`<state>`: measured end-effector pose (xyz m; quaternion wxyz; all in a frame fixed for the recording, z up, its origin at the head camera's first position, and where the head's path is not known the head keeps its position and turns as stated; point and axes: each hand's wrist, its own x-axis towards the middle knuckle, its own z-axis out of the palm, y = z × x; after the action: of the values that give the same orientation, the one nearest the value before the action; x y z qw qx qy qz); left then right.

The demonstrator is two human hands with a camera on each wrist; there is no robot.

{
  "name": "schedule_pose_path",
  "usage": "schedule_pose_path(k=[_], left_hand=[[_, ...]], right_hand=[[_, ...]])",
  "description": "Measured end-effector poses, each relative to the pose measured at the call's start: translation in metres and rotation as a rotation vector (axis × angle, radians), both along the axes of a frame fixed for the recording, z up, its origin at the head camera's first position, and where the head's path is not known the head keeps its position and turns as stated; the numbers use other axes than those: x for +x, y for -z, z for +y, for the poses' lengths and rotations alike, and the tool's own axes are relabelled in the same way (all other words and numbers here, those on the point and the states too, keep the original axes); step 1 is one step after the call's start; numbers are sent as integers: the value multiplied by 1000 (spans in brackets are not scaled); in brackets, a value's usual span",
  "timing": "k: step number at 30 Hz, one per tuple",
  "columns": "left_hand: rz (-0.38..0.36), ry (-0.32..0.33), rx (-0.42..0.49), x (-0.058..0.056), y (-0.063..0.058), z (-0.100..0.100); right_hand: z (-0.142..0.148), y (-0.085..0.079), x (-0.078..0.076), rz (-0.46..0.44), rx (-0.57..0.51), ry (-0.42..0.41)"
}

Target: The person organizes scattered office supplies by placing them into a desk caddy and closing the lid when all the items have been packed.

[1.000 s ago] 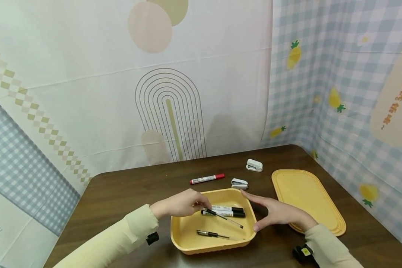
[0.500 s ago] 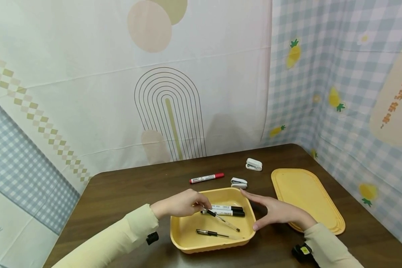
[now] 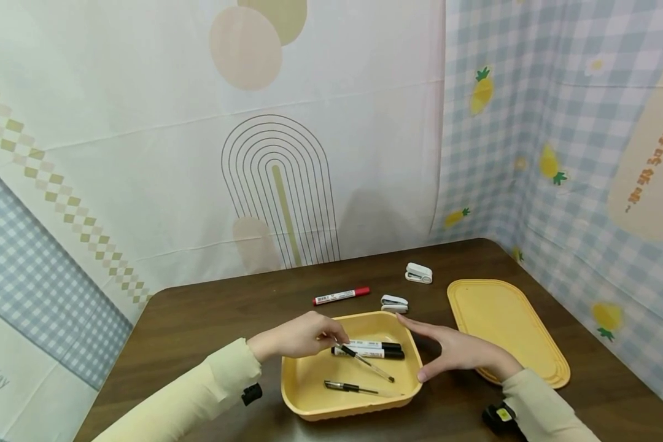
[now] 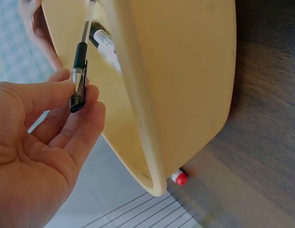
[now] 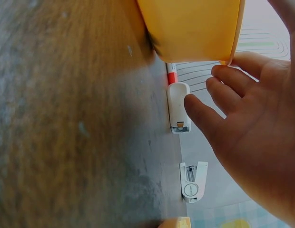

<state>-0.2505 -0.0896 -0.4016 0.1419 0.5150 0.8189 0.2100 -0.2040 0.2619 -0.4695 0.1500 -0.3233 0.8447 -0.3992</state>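
Observation:
In the head view my left hand [image 3: 309, 336] is over the left part of a yellow plastic box [image 3: 288, 393]. Its thumb and fingers pinch a clear gel pen [image 4: 80, 71] near the black cap, and the pen slants down into the box. Another gel pen [image 3: 342, 386] with black fittings lies on the box floor near the front wall. Two black-capped markers [image 3: 377, 353] lie side by side behind the held pen. My right hand [image 3: 457, 348] touches the box's right rim, thumb and fingers spread apart.
A red marker [image 3: 341, 296] lies behind the box. Near it is a white stapler [image 3: 395, 303]; a second white stapler [image 3: 418, 273] is farther back. A yellow lid [image 3: 505, 325] lies flat at the right. A patterned curtain [image 3: 376, 153] borders the dark wooden table [image 3: 210, 319].
The held pen's lower end has swung slightly toward the front of the box. Both hands and the box stay in nearly the same place.

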Motion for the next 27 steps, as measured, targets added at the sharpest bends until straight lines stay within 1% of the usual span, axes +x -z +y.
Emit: schedule_pose_path(k=[7, 13, 15, 21, 27], left_hand=[[4, -24, 18, -5, -6, -7], [29, -39, 39, -9, -9, -13], [37, -48, 41, -10, -12, -13], [39, -85, 50, -11, -21, -14], [27, -111, 102, -15, -29, -14]], right_hand=[[0, 0, -1, -24, -11, 3], [1, 1, 0, -7, -4, 7], [1, 1, -1, -3, -2, 5], [1, -1, 0, -25, -6, 4], [0, -1, 0, -24, -3, -2]])
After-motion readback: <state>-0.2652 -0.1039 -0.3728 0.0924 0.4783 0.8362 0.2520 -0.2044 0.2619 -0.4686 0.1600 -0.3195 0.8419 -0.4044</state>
